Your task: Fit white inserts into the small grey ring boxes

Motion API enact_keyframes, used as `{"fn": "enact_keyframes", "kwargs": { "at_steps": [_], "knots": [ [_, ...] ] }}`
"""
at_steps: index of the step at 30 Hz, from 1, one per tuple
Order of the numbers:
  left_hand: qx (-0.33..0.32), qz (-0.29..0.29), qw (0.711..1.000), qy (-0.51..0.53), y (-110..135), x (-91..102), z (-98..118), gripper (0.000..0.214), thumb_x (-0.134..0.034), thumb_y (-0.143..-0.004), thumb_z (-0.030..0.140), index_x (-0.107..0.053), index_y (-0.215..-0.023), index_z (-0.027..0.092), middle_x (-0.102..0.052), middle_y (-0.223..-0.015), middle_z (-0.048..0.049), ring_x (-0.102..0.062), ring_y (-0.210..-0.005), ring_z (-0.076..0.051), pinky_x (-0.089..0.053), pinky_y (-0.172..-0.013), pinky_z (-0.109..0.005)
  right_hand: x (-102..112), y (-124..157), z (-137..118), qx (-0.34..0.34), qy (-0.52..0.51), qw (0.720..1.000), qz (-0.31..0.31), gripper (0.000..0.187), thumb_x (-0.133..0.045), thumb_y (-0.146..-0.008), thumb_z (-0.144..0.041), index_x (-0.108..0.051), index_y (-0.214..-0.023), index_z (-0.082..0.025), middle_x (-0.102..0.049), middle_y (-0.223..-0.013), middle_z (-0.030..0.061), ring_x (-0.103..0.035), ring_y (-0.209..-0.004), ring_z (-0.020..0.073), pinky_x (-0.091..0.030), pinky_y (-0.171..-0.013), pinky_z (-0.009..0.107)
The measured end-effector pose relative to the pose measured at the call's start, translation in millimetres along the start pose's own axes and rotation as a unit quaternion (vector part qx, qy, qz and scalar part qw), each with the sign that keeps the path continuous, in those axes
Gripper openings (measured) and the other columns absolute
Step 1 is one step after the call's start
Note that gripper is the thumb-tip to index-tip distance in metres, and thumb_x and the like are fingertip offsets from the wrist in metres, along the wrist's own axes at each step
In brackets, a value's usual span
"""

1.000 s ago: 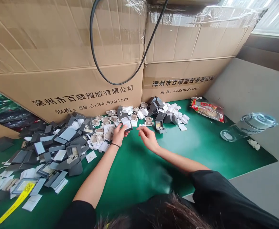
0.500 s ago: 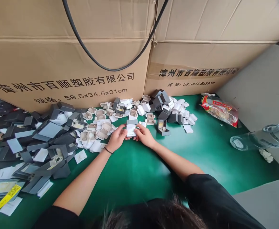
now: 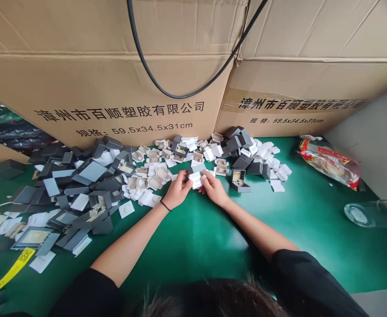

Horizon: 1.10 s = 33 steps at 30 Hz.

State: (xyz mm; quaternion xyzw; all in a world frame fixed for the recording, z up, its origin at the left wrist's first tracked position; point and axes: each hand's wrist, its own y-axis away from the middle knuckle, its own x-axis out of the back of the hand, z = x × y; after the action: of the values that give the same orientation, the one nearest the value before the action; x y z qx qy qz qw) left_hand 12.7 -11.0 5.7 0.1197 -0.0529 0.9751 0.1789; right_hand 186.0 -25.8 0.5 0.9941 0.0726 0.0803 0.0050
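My left hand [image 3: 177, 191] and my right hand [image 3: 214, 188] meet over the green mat [image 3: 196, 237], both pinched on one small open grey box with a white insert [image 3: 195, 177]. A black band circles my left wrist. Just right of my hands stands another small open grey box [image 3: 240, 181]. Behind my hands lies a heap of beige inserts [image 3: 147, 178], white cards and small grey boxes.
Two big cardboard cartons [image 3: 114, 75] wall off the back, a black cable [image 3: 180, 90] hanging across them. A pile of flat grey lids [image 3: 77, 189] covers the left. A snack packet [image 3: 329, 162] and a lying clear bottle [image 3: 375, 213] are at the right. A yellow strap [image 3: 10, 273] lies lower left.
A second ago only my left hand held the box and my right hand hovered apart. My right hand has since closed onto the box. The view shifted slightly.
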Motion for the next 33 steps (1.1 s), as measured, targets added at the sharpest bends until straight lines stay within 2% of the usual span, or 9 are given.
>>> {"fn": "enact_keyframes", "kwargs": {
  "at_steps": [5, 9, 12, 14, 17, 19, 25, 29, 33],
  "knots": [
    [-0.075, -0.006, 0.996, -0.044, 5.2, -3.3, -0.7, 0.046, -0.048, -0.087, 0.048, -0.04, -0.121, 0.019, -0.047, -0.135, -0.0182, -0.058, -0.11, -0.023, -0.052, -0.084, -0.033, -1.7, 1.8, 1.2, 0.01, 0.015, 0.999, 0.032, 0.022, -0.041, -0.089, -0.04, -0.047, -0.098, -0.021, -0.055, -0.06, -0.0042, -0.053, -0.049, 0.0122, -0.043, -0.052, 0.025],
    [-0.116, 0.02, 0.99, -0.078, 8.5, -3.9, -6.8, 0.041, -0.06, -0.078, 0.05, -0.047, -0.101, 0.018, -0.052, -0.128, -0.0176, -0.06, -0.108, -0.024, -0.052, -0.087, -0.036, -4.0, 5.1, -2.1, 0.049, 0.086, 0.993, 0.066, 0.015, -0.039, -0.088, -0.034, -0.046, -0.083, -0.021, -0.051, -0.065, -0.0019, -0.047, -0.058, 0.0129, -0.04, -0.057, 0.026],
    [-0.148, 0.091, 0.98, -0.1, 7.7, -3.4, -10.2, 0.048, -0.065, -0.075, 0.048, -0.047, -0.109, 0.019, -0.054, -0.123, -0.0158, -0.057, -0.111, -0.024, -0.054, -0.085, -0.037, -4.8, 5.9, -5.4, 0.1, 0.103, 0.985, 0.092, 0.013, -0.047, -0.083, -0.032, -0.05, -0.08, -0.02, -0.054, -0.078, 0.0028, -0.048, -0.07, 0.0151, -0.042, -0.065, 0.028],
    [-0.187, 0.108, 0.966, -0.139, 6.7, -1.5, -9.5, 0.052, -0.064, -0.077, 0.043, -0.046, -0.12, 0.021, -0.055, -0.122, -0.0144, -0.055, -0.114, -0.024, -0.053, -0.088, -0.037, -4.5, 5.1, -6.6, 0.109, 0.066, 0.99, 0.065, 0.015, -0.051, -0.081, -0.034, -0.052, -0.076, -0.019, -0.056, -0.08, 0.0035, -0.05, -0.073, 0.0157, -0.043, -0.069, 0.03],
    [-0.268, 0.067, 0.939, -0.205, 6.2, 2.8, -6.0, 0.046, -0.061, -0.082, 0.034, -0.049, -0.125, 0.027, -0.055, -0.123, -0.011, -0.055, -0.116, -0.022, -0.051, -0.093, -0.037, -4.1, 3.5, -7.0, 0.062, -0.027, 0.998, -0.002, 0.014, -0.057, -0.074, -0.033, -0.056, -0.072, -0.019, -0.057, -0.069, 0.0004, -0.051, -0.066, 0.014, -0.043, -0.065, 0.028],
    [-0.299, 0.041, 0.927, -0.223, 5.8, 5.3, -4.9, 0.044, -0.059, -0.084, 0.03, -0.05, -0.127, 0.03, -0.054, -0.127, -0.0094, -0.056, -0.116, -0.021, -0.052, -0.093, -0.037, -4.9, 2.9, -7.4, 0.019, -0.076, 0.997, -0.013, 0.013, -0.061, -0.068, -0.03, -0.055, -0.066, -0.019, -0.053, -0.059, -0.0026, -0.047, -0.056, 0.0112, -0.04, -0.057, 0.025],
    [-0.264, 0.045, 0.932, -0.245, -1.9, 5.0, -9.2, 0.044, -0.053, -0.087, 0.032, -0.048, -0.131, 0.032, -0.053, -0.132, -0.0072, -0.053, -0.121, -0.023, -0.052, -0.093, -0.037, -9.9, -3.5, -8.3, -0.04, -0.185, 0.982, -0.001, 0.021, -0.061, -0.062, -0.027, -0.045, -0.051, -0.018, -0.04, -0.04, -0.008, -0.032, -0.042, 0.0052, -0.028, -0.046, 0.021],
    [-0.234, 0.03, 0.937, -0.258, -4.4, 4.0, -9.7, 0.046, -0.053, -0.087, 0.035, -0.046, -0.133, 0.034, -0.052, -0.134, -0.0059, -0.052, -0.121, -0.024, -0.051, -0.094, -0.036, -9.3, -7.9, -6.8, -0.051, -0.186, 0.981, 0.01, 0.018, -0.059, -0.06, -0.027, -0.046, -0.052, -0.018, -0.041, -0.041, -0.0077, -0.033, -0.042, 0.0047, -0.028, -0.045, 0.02],
    [-0.231, 0.038, 0.933, -0.274, -2.9, 5.0, -8.8, 0.051, -0.054, -0.086, 0.035, -0.042, -0.136, 0.036, -0.052, -0.132, -0.0059, -0.053, -0.119, -0.023, -0.05, -0.095, -0.035, -12.1, -7.2, -5.1, -0.052, -0.158, 0.986, 0.025, 0.012, -0.057, -0.062, -0.028, -0.051, -0.064, -0.019, -0.044, -0.045, -0.0076, -0.038, -0.043, 0.0061, -0.033, -0.045, 0.02]
  ]
}}
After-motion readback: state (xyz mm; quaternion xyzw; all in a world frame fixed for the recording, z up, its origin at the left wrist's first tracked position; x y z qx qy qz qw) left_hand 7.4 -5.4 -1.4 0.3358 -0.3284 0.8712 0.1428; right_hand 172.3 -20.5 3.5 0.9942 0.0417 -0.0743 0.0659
